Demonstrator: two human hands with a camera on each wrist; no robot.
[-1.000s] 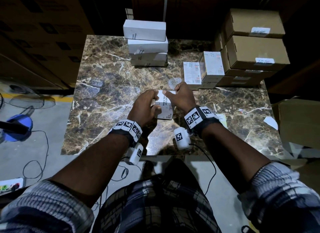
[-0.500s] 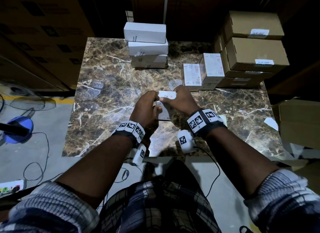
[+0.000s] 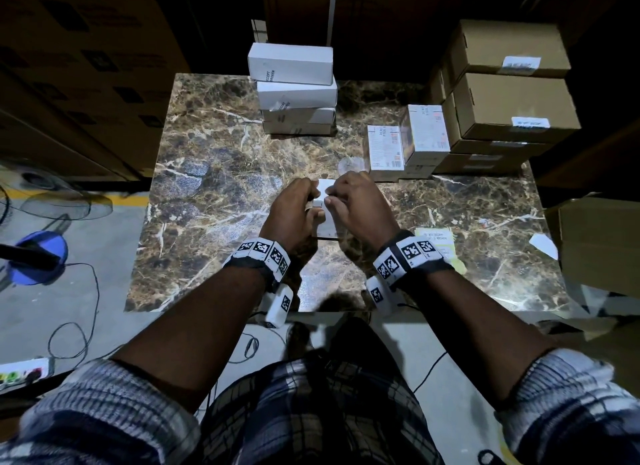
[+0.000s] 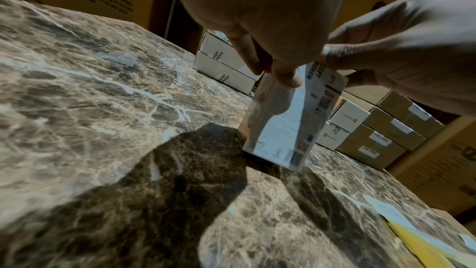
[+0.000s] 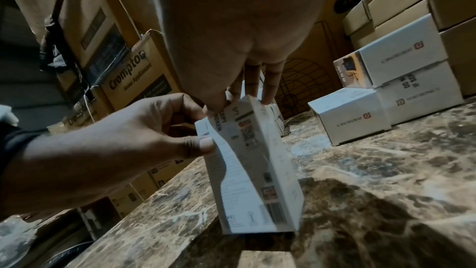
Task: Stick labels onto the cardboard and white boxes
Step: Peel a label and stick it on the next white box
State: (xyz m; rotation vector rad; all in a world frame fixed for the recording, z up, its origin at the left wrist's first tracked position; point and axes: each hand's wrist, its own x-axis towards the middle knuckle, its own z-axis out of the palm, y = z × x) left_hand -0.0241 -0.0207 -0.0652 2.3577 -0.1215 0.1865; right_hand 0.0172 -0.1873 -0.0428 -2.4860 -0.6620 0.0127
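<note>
Brown marble-patterned table [image 3: 214, 187], stacked boxes behind, both hands on one box.
Head view: left hand [image 3: 294, 215] and right hand [image 3: 360, 208] grip the small upright white printed box [image 3: 325, 222] mid-table. Wrist views: fingertips [image 4: 285, 74] pinch its labelled top [image 5: 231, 117].

Head view steeply down over marble table [image 3: 214, 173]; both wrist views low, close, sharing upright white box [image 4: 285, 121].

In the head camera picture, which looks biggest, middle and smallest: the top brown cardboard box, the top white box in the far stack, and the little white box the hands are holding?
1. Top brown cardboard box
2. Top white box
3. Held white box, though both hands hide much of it, so its full size is unsure.
</note>
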